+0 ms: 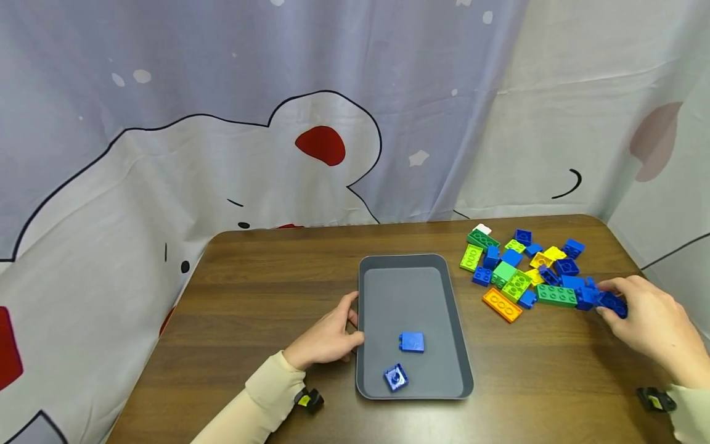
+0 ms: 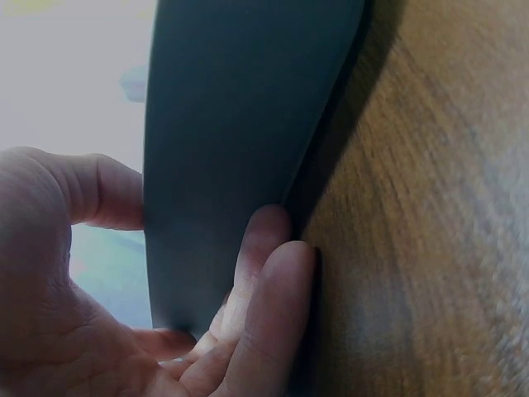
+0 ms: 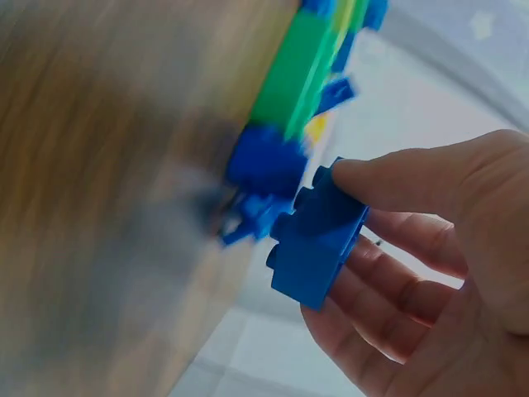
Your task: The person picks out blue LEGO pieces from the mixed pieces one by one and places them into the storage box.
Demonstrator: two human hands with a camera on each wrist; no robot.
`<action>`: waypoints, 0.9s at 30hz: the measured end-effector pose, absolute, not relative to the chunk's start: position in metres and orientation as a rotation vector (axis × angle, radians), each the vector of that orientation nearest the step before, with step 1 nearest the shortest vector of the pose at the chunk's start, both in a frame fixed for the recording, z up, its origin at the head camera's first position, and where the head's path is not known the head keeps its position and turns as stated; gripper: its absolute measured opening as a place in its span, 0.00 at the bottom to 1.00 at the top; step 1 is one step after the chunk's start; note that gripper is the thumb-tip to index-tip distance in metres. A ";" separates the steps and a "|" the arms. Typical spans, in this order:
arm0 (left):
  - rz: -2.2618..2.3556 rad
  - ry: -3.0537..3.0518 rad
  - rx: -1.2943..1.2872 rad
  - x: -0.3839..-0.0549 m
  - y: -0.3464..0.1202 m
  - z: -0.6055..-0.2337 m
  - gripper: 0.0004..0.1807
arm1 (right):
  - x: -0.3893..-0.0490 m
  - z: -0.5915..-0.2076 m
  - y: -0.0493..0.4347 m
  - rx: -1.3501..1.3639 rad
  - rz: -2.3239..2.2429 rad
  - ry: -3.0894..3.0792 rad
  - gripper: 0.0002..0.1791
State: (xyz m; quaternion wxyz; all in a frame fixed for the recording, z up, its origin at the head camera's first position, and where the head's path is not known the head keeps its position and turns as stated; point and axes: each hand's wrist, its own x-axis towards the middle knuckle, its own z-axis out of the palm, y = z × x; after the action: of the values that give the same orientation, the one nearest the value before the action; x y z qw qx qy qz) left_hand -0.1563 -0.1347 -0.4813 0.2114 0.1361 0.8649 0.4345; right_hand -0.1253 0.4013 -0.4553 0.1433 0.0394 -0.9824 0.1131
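Note:
My left hand (image 1: 328,336) holds the left side of a grey tray (image 1: 398,296), thumb at the rim and fingers against the outer wall (image 2: 223,165). Two blue bricks lie in the tray: one flat-looking (image 1: 412,342), and below it a shiny square one (image 1: 396,377). At the right, my right hand (image 1: 651,317) pinches a blue toy brick (image 3: 318,240) between thumb and fingers. Its studs point toward other blue bricks (image 3: 266,165) at the pile's near right end, beside a long green brick (image 1: 556,296).
A loose pile of blue, green and yellow bricks (image 1: 516,285) spreads over the back right of the wooden table (image 1: 266,290). An orange brick (image 1: 501,305) lies at its front, nearest the tray. A patterned curtain (image 1: 222,166) hangs behind the table.

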 end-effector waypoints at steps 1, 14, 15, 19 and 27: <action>1.208 2.403 0.380 -0.156 -0.135 -0.481 0.48 | -0.125 -0.452 0.395 0.131 0.333 -2.825 0.21; 1.214 2.408 0.388 -0.155 -0.135 -0.480 0.49 | -0.113 -0.423 0.281 0.597 0.461 -2.573 0.23; 1.213 2.408 0.389 -0.155 -0.135 -0.480 0.49 | -0.112 -0.422 0.273 0.637 0.475 -2.554 0.23; 1.212 2.408 0.391 -0.155 -0.135 -0.480 0.49 | -0.109 -0.420 0.243 0.806 0.551 -2.487 0.24; 1.205 2.411 0.396 -0.155 -0.135 -0.479 0.49 | -0.103 -0.431 0.191 1.062 0.664 -2.520 0.20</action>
State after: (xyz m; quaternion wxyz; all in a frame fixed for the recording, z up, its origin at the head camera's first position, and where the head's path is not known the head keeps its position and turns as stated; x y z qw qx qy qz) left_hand -0.1553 -0.1355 -0.4788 0.2072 0.1422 0.8658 0.4327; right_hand -0.1027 0.1914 -0.4308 0.1628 0.3724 -0.8835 0.2328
